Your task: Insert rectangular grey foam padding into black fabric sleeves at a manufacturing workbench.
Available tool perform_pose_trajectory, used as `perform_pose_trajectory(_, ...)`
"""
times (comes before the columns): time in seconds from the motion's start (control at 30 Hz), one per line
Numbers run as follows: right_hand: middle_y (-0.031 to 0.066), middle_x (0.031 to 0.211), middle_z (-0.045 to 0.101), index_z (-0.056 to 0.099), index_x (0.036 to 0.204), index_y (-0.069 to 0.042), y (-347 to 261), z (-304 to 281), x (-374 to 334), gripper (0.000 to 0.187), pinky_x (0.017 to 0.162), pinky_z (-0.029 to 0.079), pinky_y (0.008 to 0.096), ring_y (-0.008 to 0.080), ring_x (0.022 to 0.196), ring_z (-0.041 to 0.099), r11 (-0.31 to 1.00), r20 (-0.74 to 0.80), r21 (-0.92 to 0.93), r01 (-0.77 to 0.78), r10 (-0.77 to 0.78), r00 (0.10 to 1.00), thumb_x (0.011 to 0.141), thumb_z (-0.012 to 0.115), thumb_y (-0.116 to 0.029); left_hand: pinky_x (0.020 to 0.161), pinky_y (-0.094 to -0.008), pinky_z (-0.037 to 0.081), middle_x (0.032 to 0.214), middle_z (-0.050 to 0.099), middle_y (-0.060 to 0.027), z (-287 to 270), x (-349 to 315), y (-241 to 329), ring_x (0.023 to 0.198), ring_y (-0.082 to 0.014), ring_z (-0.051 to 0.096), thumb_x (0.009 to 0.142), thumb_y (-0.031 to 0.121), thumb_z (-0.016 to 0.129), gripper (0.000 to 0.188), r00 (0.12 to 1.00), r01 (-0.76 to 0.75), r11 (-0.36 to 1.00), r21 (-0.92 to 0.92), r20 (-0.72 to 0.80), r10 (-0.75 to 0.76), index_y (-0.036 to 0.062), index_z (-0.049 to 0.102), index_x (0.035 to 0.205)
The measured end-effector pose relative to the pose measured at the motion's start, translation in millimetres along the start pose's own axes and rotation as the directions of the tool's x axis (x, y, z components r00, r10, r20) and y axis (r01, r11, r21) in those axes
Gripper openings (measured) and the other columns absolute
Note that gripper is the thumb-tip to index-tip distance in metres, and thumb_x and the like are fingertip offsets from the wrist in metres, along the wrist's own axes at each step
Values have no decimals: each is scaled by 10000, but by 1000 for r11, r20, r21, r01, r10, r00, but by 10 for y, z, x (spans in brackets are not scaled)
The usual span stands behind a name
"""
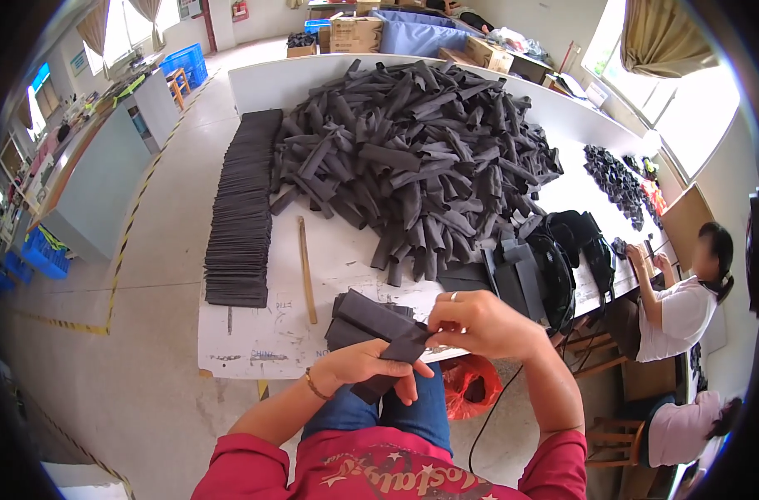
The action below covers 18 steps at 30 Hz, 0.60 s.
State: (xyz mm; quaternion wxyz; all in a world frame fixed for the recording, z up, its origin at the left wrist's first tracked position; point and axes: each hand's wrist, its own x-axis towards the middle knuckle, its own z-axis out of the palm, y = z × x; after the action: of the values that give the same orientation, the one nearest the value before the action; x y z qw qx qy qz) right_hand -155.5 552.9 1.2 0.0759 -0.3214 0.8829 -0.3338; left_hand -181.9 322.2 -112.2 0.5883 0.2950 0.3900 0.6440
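Observation:
A flat black fabric piece (pixel 406 345) is held over the near edge of the white table (pixel 271 342). My left hand (pixel 364 365) grips it from the left, thumb on top and fingers underneath. At its right upper end, my right hand (pixel 488 323) has thumb and fingers closed on the edge. Just beyond my left hand lie several flat black pieces (pixel 369 307), partly covered by the held one. A thin wooden stick (pixel 305 271) rests on the table to their left.
A large heap of rolled black pieces (pixel 421 158) fills the far table, beside a long, tightly packed row (pixel 242 208). Black bags (pixel 554 271) stand at the right. A red plastic bag (pixel 471 387) hangs below the edge. Two people sit at the right.

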Motion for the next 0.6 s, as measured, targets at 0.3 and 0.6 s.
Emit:
perform_pose_trajectory(0.3,65,840,596,558,938,-8,-57,575,-184,331,655,494,277,152,708,600,959,-364,204,-196,260,895,755,811,-118,782,-376,533,888,683,-147,-130,35,-10,803,-260,676,986,190,531,328,653,-632,750,-195,-654,381,-43,552,1216)
perform_pose_trajectory(0.6,172,981,562,493,1035,-4,40,1338,-15,443,673,516,410,349,834,604,962,-520,-231,-144,3,854,739,799,-126,788,-359,519,904,677,-112,-181,169,102,830,-238,666,999,271,534,330,393,-789,611,-66,-818,420,14,580,1201)
